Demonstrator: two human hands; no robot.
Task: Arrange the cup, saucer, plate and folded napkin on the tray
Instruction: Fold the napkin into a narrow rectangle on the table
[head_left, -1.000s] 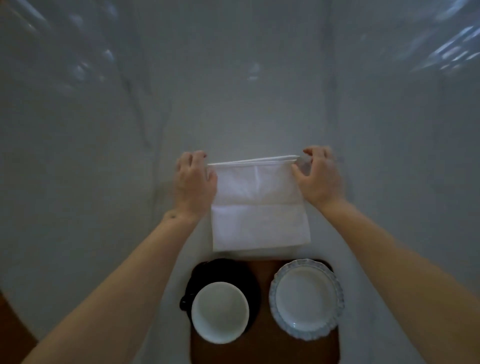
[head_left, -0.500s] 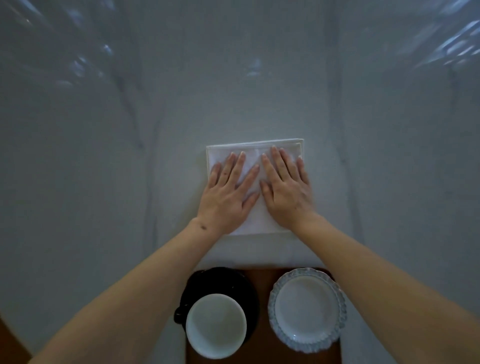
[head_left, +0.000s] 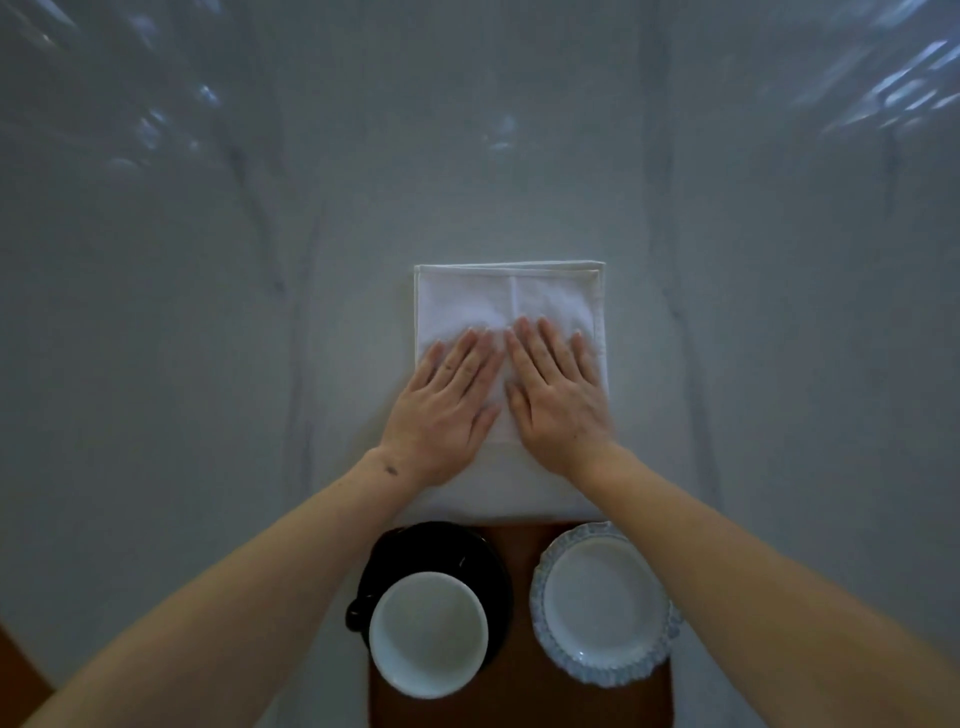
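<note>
I can read no text, label, brand or number anywhere: none on the white napkin (head_left: 506, 306) under my palms, none on the cup (head_left: 429, 634), the black saucer (head_left: 415, 545), the scalloped plate (head_left: 597, 605) or the wooden tray (head_left: 519, 696).

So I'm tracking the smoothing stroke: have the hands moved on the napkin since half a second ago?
Yes. Both the left hand and right hand slid toward the person, leaving the napkin far edge bare.

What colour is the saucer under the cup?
Black, glossy: the saucer under the white cup, seen in the head view.
</note>
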